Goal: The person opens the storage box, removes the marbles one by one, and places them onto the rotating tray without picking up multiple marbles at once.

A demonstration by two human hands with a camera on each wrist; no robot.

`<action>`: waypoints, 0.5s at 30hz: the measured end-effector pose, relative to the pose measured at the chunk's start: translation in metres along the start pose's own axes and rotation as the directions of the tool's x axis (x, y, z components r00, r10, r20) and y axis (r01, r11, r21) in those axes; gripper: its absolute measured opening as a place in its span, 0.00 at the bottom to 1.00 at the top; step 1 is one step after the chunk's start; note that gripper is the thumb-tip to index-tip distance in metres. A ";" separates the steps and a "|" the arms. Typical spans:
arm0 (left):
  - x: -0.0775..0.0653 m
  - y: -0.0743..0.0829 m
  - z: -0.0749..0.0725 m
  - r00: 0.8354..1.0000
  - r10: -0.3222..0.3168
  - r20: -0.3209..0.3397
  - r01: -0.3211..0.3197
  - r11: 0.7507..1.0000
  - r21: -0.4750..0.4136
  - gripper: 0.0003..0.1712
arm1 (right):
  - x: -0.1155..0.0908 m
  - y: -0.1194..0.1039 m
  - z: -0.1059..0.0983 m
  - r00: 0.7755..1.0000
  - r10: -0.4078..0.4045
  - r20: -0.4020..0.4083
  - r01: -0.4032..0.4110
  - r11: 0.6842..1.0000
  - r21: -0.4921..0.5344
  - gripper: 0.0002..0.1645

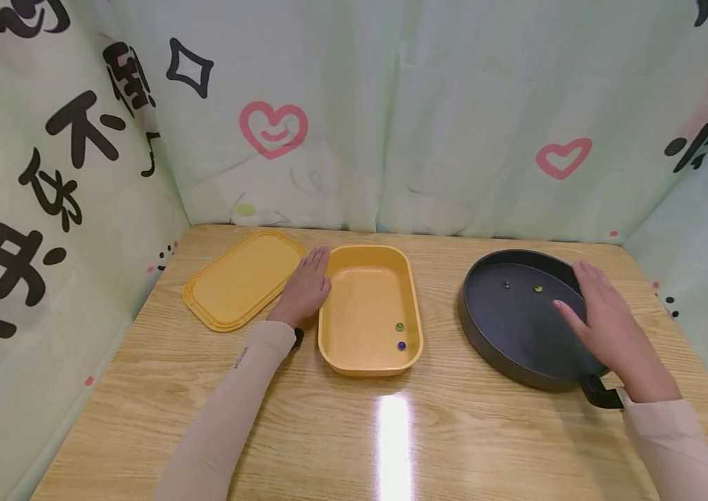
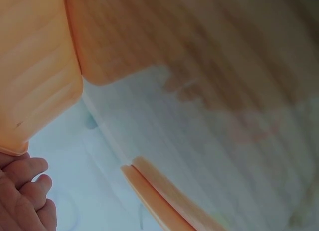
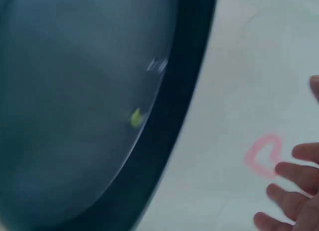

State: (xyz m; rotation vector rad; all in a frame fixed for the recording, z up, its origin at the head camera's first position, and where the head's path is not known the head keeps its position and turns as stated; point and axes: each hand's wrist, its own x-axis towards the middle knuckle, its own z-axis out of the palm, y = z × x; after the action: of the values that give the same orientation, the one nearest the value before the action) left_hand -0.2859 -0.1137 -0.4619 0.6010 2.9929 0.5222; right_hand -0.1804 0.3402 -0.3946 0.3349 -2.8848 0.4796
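My left hand lies along the left side of a yellow plastic container, fingers together and fairly straight, right at its rim. Inside that container are a green marble and a blue marble, near the front right corner. Over the right side of a dark round pan hovers my right hand, its thumb spread from the straight fingers and nothing in its grasp. A clear marble and a yellow-green marble sit on the pan's floor, also seen in the right wrist view.
A yellow lid lies flat at the back left of the wooden table, beside my left hand. The pan's black handle points toward the front right, under my right wrist. Printed curtains enclose the back and both sides.
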 end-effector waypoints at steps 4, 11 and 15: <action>-0.001 0.001 0.000 1.000 0.003 -0.003 -0.003 1.000 -0.010 0.34 | -0.009 0.024 0.001 0.999 0.014 -0.050 -0.017 0.999 -0.048 0.42; -0.001 0.001 0.000 1.000 0.005 0.005 -0.005 0.999 -0.038 0.34 | -0.020 0.057 0.004 0.997 0.027 -0.071 -0.038 0.986 -0.161 0.41; -0.001 0.000 -0.002 1.000 0.010 0.006 -0.010 0.999 -0.044 0.35 | -0.023 0.071 0.006 0.999 0.029 -0.045 -0.037 0.979 -0.200 0.40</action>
State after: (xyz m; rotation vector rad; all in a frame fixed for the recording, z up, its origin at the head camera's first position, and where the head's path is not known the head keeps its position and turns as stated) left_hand -0.2853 -0.1144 -0.4605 0.6135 2.9656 0.5840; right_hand -0.1776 0.4079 -0.4263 0.2418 -2.8689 0.1950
